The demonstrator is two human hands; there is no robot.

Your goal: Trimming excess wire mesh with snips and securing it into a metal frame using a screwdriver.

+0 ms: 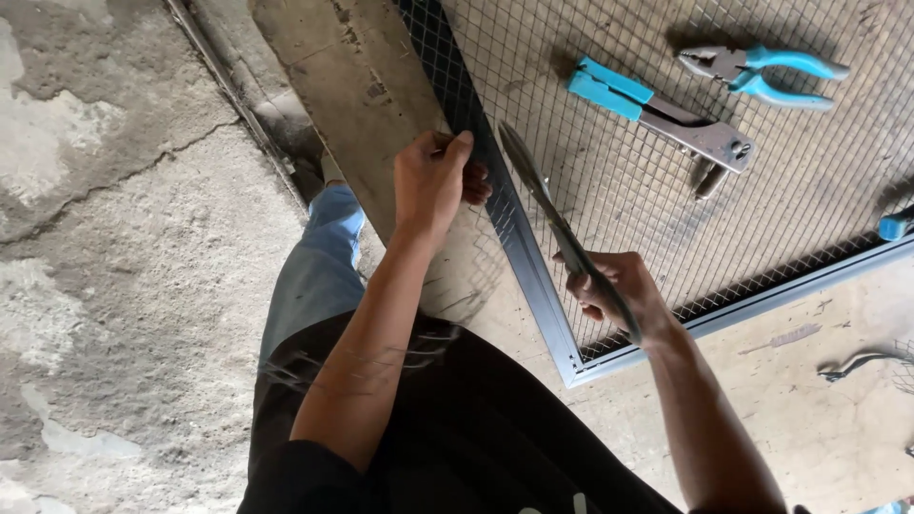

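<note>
Left hand [430, 181] pinches loose grey wire mesh [609, 181] at frame centre, steadying it over grey metal frame [533, 276]; right hand [619, 297] clamped on long steel snips [557, 224], blades aimed along frame edge. 2 blue-handled tools upper right.

left hand [433, 181] pinches wire mesh [609, 181] edge at metal frame [522, 247] | right hand [617, 293] holds long snips [552, 214] | blue pliers [762, 71] lie on mesh

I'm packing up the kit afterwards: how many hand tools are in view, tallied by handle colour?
Blue-handled, lying on the mesh: 2, the pliers and the riveter.
Bare metal, gripped in the right hand: 1, the snips.
Total: 3.
A blue object at the right edge is cut off, so it is left uncounted.
</note>
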